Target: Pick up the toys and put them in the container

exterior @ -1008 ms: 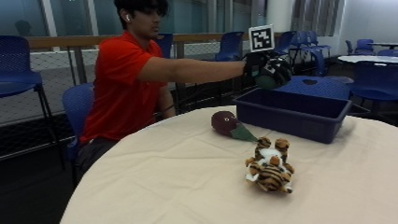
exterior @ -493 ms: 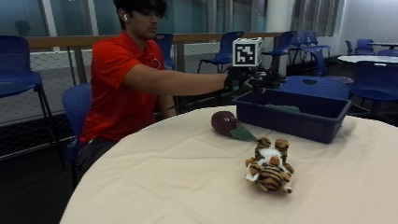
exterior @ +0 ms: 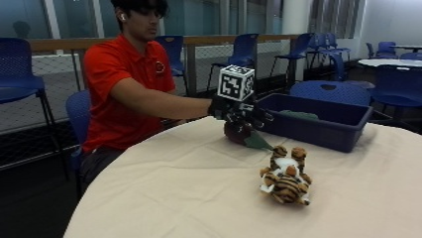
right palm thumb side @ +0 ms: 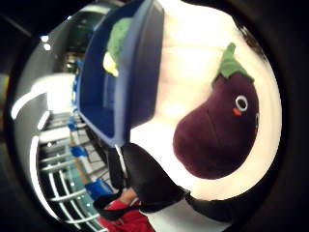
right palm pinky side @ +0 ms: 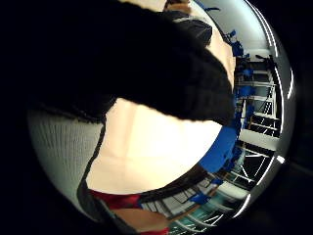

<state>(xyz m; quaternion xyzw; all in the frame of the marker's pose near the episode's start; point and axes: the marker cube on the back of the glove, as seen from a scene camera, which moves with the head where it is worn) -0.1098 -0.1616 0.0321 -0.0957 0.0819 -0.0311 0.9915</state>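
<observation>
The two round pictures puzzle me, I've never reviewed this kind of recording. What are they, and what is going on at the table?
No robot here: a person at a table works with a black-gloved right hand. The round pictures come from cameras on that hand's palm, one by the thumb, one by the little finger; the normal picture is from a camera beside the table. On the cream tablecloth lie a plush eggplant and a plush tiger, beside a blue container that already holds a green toy. The hand is just above the eggplant, fingers spread, holding nothing.
</observation>
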